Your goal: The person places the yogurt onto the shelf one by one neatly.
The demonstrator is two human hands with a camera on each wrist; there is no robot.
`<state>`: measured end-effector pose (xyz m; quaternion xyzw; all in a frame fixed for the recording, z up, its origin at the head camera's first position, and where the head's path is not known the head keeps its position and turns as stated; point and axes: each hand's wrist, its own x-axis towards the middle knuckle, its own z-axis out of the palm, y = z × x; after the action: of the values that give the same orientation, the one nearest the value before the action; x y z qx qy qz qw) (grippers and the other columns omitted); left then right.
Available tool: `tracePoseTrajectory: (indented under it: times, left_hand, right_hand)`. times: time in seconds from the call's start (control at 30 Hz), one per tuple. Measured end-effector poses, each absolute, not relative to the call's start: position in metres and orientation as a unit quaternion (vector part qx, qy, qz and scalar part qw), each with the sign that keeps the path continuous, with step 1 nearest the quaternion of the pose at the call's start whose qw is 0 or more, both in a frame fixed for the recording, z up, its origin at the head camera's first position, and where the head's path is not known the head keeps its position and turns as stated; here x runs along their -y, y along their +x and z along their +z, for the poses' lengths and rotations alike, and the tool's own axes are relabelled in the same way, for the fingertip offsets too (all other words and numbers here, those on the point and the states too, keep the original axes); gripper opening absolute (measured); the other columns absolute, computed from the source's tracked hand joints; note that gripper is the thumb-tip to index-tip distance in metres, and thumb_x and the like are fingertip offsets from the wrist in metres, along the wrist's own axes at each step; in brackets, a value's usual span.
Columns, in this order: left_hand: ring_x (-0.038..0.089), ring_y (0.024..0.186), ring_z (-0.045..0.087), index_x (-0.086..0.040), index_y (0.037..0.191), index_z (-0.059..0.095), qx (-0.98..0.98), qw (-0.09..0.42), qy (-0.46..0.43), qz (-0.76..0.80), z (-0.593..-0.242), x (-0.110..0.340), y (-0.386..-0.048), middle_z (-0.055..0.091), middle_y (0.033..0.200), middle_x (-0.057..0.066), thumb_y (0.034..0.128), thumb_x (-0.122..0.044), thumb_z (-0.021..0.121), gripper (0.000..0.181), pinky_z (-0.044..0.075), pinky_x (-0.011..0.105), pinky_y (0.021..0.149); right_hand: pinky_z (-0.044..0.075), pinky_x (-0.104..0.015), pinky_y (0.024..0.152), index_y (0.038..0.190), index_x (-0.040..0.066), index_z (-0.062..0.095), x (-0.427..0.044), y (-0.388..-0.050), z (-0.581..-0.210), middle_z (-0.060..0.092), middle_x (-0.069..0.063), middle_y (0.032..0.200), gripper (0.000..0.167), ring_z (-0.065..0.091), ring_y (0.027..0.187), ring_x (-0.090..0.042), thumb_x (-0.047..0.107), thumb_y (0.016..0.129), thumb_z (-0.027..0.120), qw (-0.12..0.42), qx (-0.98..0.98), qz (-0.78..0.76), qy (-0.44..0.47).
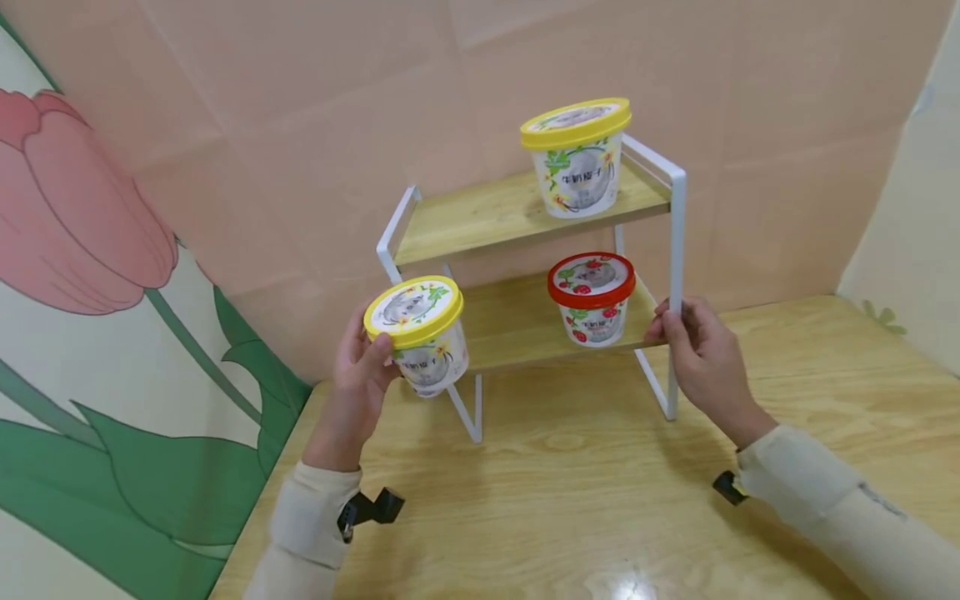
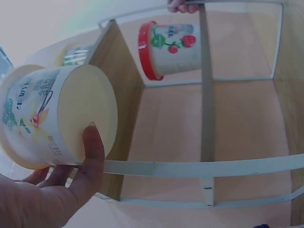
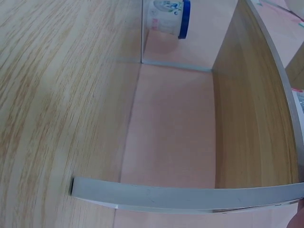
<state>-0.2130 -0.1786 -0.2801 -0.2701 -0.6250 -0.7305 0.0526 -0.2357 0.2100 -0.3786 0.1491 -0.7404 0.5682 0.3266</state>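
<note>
L hand [image 1: 360, 387] clamped on a yellow-lidded paper tub [image 1: 435, 360], 1 digit vs its base; tub's held up off the bench [image 1: 570, 500], in front of the L end of a 2-tier rack [image 1: 465, 218], wood shelves w/ white frame. R hand [image 1: 705, 354] grips the rack's R front post approx. at lower-shelf height. Hands well apart. 2nd yellow-lidded tub [image 1: 581, 179] upright on upper shelf, twd R end; red-lidded tub [image 1: 596, 321] upright on lower shelf, also twd R. R wrist cam also shows a blue-lidded tub [image 3: 164, 21] past the far frame.
</note>
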Motion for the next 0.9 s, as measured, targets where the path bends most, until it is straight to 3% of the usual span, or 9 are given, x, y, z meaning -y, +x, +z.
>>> tracePoseTrajectory:
  times: [0.2,0.43,0.9]
  left_hand:
    - [0.013,0.104,0.063,-0.017,0.142,0.042,0.628,0.052,-0.258,-0.732,-0.269,0.177,-0.212,0.061,0.124,-0.002,0.0974,-0.041,0.060,0.053,0.057,0.031,0.080]
    - [0.012,0.100,0.063,-0.017,0.137,0.044,0.618,0.061,-0.255,-0.741,-0.257,0.174,-0.213,0.063,0.118,-0.003,0.0921,-0.048,0.066,0.058,0.057,0.028,0.078]
    - [0.020,0.110,0.061,-0.016,0.144,0.041,0.615,0.111,-0.269,-0.733,-0.223,0.165,-0.214,0.060,0.128,0.007,0.0858,-0.055,0.072,0.076,0.059,0.034,0.085]
  right_hand:
    - [0.056,-0.011,0.076,0.111,-0.006,0.055,-0.210,-0.235,-0.379,0.062,0.009,0.088,0.021,0.066,0.081,0.003,0.012,0.105,0.046,0.329,0.743,0.564,0.149]
    - [0.056,-0.011,0.076,0.112,-0.005,0.054,-0.210,-0.236,-0.380,0.062,0.007,0.088,0.021,0.066,0.081,0.002,0.013,0.105,0.045,0.325,0.746,0.561,0.150]
    - [0.055,-0.009,0.076,0.112,-0.005,0.055,-0.210,-0.235,-0.378,0.062,0.009,0.088,0.021,0.065,0.080,0.004,0.012,0.105,0.045,0.327,0.751,0.554,0.150]
